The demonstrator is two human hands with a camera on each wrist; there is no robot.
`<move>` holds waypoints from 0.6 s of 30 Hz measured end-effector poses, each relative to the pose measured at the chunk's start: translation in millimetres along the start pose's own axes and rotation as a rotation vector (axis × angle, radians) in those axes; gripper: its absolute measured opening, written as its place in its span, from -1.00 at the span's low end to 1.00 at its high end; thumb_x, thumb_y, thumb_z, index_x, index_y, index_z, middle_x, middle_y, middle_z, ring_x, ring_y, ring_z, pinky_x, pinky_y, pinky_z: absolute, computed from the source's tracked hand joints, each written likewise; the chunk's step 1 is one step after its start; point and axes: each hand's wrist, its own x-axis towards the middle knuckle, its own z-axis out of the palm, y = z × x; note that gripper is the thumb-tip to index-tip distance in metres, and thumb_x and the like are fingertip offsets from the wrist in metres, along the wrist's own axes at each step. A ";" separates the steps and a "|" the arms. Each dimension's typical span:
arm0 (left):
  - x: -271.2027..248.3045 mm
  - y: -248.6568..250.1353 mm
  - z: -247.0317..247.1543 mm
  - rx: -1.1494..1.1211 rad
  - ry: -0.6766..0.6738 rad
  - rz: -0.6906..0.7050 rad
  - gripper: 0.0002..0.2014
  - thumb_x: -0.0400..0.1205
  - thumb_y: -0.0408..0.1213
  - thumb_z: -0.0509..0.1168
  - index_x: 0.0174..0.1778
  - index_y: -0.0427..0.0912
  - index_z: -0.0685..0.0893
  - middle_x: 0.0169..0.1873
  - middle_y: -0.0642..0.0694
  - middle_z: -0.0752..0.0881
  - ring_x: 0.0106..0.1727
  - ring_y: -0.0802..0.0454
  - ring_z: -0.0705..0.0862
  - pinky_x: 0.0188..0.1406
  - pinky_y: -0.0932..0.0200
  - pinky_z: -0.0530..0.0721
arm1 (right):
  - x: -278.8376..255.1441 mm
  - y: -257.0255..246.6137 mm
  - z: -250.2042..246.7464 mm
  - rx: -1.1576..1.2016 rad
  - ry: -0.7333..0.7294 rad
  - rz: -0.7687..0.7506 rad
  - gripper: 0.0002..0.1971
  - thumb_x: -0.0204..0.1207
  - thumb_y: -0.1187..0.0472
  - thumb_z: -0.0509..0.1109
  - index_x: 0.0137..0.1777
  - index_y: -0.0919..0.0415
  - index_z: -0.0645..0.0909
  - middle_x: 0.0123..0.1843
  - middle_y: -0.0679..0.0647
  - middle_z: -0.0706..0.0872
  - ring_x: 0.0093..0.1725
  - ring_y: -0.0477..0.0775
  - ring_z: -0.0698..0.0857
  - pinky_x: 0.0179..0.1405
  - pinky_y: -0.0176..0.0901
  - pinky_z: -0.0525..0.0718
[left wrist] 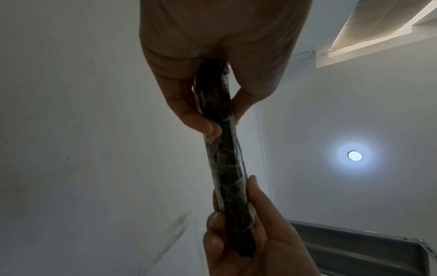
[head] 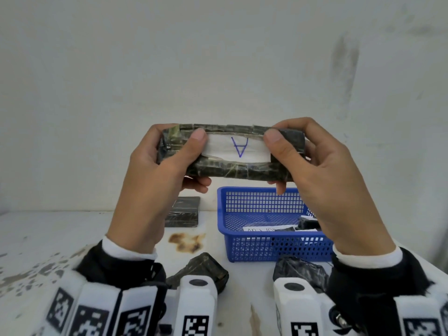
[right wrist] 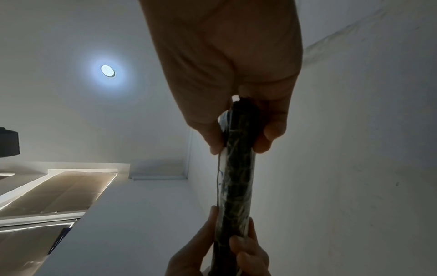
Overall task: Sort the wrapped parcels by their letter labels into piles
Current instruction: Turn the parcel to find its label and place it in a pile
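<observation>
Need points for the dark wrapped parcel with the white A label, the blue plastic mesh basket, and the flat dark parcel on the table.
Dark wrapped parcel with white A label (head: 238, 147), head view, label middle.
Blue plastic mesh basket (head: 261, 190), head view, far rim.
Flat dark parcel (head: 185, 212), head view, top face.

A blue handwritten letter A, upside down, stands on the white label (head: 238, 147) of the dark parcel (head: 230, 151). Writing on a paper slip (head: 264, 228) in the blue basket (head: 278, 246) is too blurred to read.
</observation>
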 end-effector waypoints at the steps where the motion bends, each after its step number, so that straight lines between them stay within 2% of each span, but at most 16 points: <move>1: 0.1 0.3 -0.5 0.008 0.004 0.006 -0.72 0.40 -0.13 0.43 -0.06 -0.18 0.63 -0.46 -0.01 0.70 -0.58 -0.01 0.60 -0.59 0.22 0.62 | -0.3 -0.3 -1.0 -0.005 -0.017 0.006 -0.71 0.32 -0.17 0.48 -0.09 0.00 0.70 -0.28 -0.06 0.75 -0.38 -0.02 0.67 -0.37 -0.11 0.71; 3: -0.3 1.6 -1.5 0.031 0.011 0.018 -0.65 0.36 -0.14 0.46 0.04 -0.14 0.65 -0.44 0.01 0.72 -0.58 0.01 0.60 -0.61 0.23 0.60 | -1.5 -0.9 -3.2 -0.017 -0.056 0.030 -0.67 0.21 -0.13 0.58 -0.16 0.07 0.71 -0.31 0.01 0.78 -0.38 -0.04 0.75 -0.45 -0.21 0.69; 4: -0.4 1.7 -0.8 0.044 0.022 0.025 -0.59 0.35 -0.13 0.48 0.11 -0.09 0.65 -0.42 0.03 0.74 -0.57 0.03 0.63 -0.61 0.24 0.61 | -1.9 -0.4 -4.4 -0.040 -0.074 0.037 -0.65 0.18 -0.10 0.61 -0.18 0.11 0.70 -0.30 0.05 0.81 -0.39 0.02 0.78 -0.49 -0.17 0.71; 6: -0.2 0.8 0.6 0.060 0.065 0.036 -0.44 0.30 -0.09 0.51 0.24 0.01 0.58 -0.41 0.03 0.78 -0.52 0.04 0.70 -0.60 0.24 0.65 | -1.6 1.9 -6.9 -0.100 -0.119 0.060 -0.66 0.19 -0.10 0.63 -0.17 0.10 0.69 -0.29 0.12 0.83 -0.33 0.18 0.82 -0.38 0.04 0.81; 8: 0.4 -0.6 2.0 0.053 0.101 0.026 -0.37 0.28 -0.04 0.51 0.28 -0.11 0.56 -0.44 0.02 0.79 -0.50 0.04 0.72 -0.58 0.22 0.67 | -0.9 3.6 -7.2 -0.157 -0.205 0.091 -0.69 0.25 -0.12 0.62 -0.05 -0.06 0.74 -0.33 0.06 0.81 -0.33 0.10 0.81 -0.25 0.01 0.81; 10: 0.4 -2.4 2.9 0.074 0.085 0.024 -0.44 0.33 -0.05 0.49 0.20 -0.24 0.63 -0.46 0.02 0.78 -0.48 0.05 0.71 -0.54 0.20 0.69 | -0.5 5.4 -5.6 -0.211 -0.276 0.108 -0.60 0.24 -0.25 0.56 0.10 -0.27 0.74 -0.34 -0.03 0.79 -0.35 0.00 0.76 -0.18 -0.06 0.78; 11: -0.5 -3.1 4.0 0.091 0.063 0.032 -0.51 0.35 -0.06 0.48 0.14 -0.22 0.67 -0.46 0.02 0.78 -0.47 0.05 0.72 -0.51 0.18 0.71 | -0.6 5.7 -4.1 -0.220 -0.281 0.109 -0.58 0.22 -0.31 0.52 0.11 -0.33 0.74 -0.35 -0.07 0.78 -0.38 -0.06 0.73 -0.21 -0.13 0.75; 13: -3.1 -1.9 6.7 0.116 0.014 0.050 -0.62 0.41 -0.06 0.44 0.10 -0.12 0.72 -0.42 0.03 0.79 -0.44 0.08 0.74 -0.44 0.16 0.75 | -1.1 5.1 -0.9 -0.227 -0.275 0.090 -0.64 0.29 -0.30 0.49 0.09 -0.31 0.77 -0.43 -0.12 0.71 -0.47 -0.20 0.61 -0.34 -0.32 0.60; 15: -4.0 -1.6 7.6 0.124 -0.038 0.050 -0.69 0.51 -0.08 0.37 0.15 -0.03 0.73 -0.39 0.05 0.80 -0.43 0.11 0.74 -0.38 0.18 0.76 | -0.9 5.1 1.5 -0.255 -0.276 0.078 -0.73 0.40 -0.24 0.47 0.07 -0.26 0.79 -0.44 -0.13 0.66 -0.52 -0.22 0.53 -0.37 -0.39 0.50; 18: -3.7 -2.8 5.5 0.147 -0.084 0.069 -0.74 0.59 -0.19 0.34 0.19 0.07 0.73 -0.27 0.06 0.84 -0.34 0.15 0.78 -0.33 0.23 0.76 | 0.6 7.0 2.1 -0.286 -0.236 0.057 -0.74 0.35 -0.33 0.42 -0.02 -0.35 0.77 -0.26 -0.29 0.76 -0.48 -0.19 0.49 -0.40 -0.47 0.47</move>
